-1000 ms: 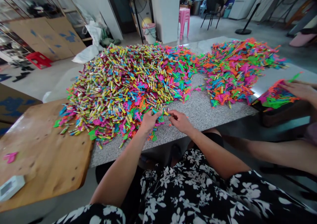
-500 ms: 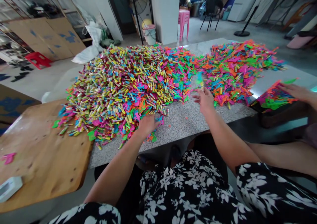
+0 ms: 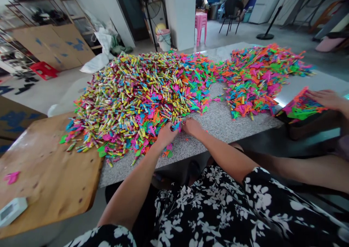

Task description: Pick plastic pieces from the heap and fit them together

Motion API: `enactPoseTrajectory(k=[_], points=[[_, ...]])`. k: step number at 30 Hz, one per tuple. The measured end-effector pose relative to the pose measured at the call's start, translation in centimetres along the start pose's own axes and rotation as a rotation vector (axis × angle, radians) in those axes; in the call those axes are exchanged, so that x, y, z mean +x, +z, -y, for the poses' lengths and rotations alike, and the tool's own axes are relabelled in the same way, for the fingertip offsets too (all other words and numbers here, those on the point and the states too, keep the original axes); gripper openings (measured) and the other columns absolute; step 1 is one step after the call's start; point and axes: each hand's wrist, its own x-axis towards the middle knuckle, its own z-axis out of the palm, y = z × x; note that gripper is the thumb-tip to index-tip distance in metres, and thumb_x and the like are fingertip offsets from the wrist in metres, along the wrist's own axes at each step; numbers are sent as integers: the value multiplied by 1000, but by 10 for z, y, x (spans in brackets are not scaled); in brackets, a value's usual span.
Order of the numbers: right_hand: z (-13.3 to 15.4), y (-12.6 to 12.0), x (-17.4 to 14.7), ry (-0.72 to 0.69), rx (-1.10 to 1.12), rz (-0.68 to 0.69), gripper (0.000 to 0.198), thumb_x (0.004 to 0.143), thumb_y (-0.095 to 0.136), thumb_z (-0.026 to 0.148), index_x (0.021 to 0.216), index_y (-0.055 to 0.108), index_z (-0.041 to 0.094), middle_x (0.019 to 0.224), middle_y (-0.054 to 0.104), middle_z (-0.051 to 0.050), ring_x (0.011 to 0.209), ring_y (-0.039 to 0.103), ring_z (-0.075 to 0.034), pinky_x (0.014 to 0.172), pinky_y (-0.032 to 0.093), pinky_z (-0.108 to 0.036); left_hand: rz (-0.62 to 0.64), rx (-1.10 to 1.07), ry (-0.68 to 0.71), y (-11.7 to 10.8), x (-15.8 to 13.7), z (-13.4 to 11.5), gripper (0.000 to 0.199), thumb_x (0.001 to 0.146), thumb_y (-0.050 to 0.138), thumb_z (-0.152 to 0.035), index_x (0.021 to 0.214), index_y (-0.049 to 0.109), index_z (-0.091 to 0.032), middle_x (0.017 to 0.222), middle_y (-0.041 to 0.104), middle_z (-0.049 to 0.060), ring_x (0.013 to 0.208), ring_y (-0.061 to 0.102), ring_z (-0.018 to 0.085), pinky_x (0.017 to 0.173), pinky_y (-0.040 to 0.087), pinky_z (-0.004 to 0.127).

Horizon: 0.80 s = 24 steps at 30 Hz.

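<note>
My left hand (image 3: pixel 165 135) is at the front edge of a large heap of small wrapped tubes (image 3: pixel 117 94), which have yellow, red and clear parts. Its fingers are closed on a small blue plastic piece (image 3: pixel 176 126), with some pink beside it. Close by on the right, my right hand (image 3: pixel 193 127) has its fingertips pinched together by that piece; what they hold is hidden. Pink, orange and green plastic pieces (image 3: pixel 152 121) lie mixed into the heap just behind my left hand.
A second heap of bright plastic pieces (image 3: pixel 253 79) lies to the right on the speckled stone table (image 3: pixel 215 119). Further right, a co-worker's hand (image 3: pixel 327 98) rests at a dark box of such pieces (image 3: pixel 302 107). On the left wooden board (image 3: pixel 54 181) sits a white device (image 3: pixel 13 210).
My right hand has moved left and towards me, from beside the right heap to my left hand. The colourful piece it held there is out of sight. My left hand has barely moved.
</note>
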Motion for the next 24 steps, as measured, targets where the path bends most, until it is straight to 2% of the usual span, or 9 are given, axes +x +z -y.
enactPoseTrajectory(k=[5,7,9,11,13,17,20,24], points=[[-13,-12,-2,-28,65,-8,9,93,69,26,94,72,18,95,76,-15,95,71,-28,82,51,-34,70,-572,-148,-10,1,-4,37,74,86,-43,92,61,-22,74,68,-1,68,65,17,62,50,27],[-14,-19,-7,-53,223,5,15,97,64,30,91,71,18,89,76,-10,80,69,-23,73,50,-32,74,-755,-218,-11,1,-5,44,70,90,-44,93,61,-21,80,70,0,71,68,17,63,53,27],[-11,-25,-16,-102,443,63,21,100,58,37,99,70,19,87,77,-6,64,63,-18,64,48,-29,77,-876,-263,-11,1,-8,48,67,93,-41,96,60,-21,86,73,2,76,71,17,66,56,28],[-4,-28,-27,-154,613,116,27,100,59,42,115,69,21,84,77,-2,57,59,-15,59,46,-28,59,-932,-279,-9,2,-12,49,67,93,-38,98,60,-20,90,75,2,77,73,16,69,57,27],[4,-28,-37,-176,712,116,37,95,66,43,125,64,21,78,75,0,59,60,-15,60,47,-27,26,-949,-281,-6,3,-17,49,67,94,-37,99,61,-20,89,75,1,77,72,15,71,58,27],[14,-25,-48,-171,875,95,32,90,70,46,107,60,21,78,71,1,70,66,-17,68,53,-30,44,-997,-260,-2,2,-25,51,64,95,-37,99,64,-19,85,74,-1,76,70,14,74,59,28],[18,-25,-52,-198,895,128,31,91,68,51,100,62,22,84,71,-1,77,68,-18,73,56,-31,67,-1021,-232,-2,0,-27,50,63,96,-39,96,64,-19,82,72,-2,74,68,13,74,58,28],[19,-26,-54,-139,897,68,36,93,65,57,103,64,22,77,64,1,70,62,-17,64,53,-29,57,-1019,-242,-3,-2,-28,46,67,94,-38,96,63,-19,83,73,-1,75,69,13,77,60,31]])
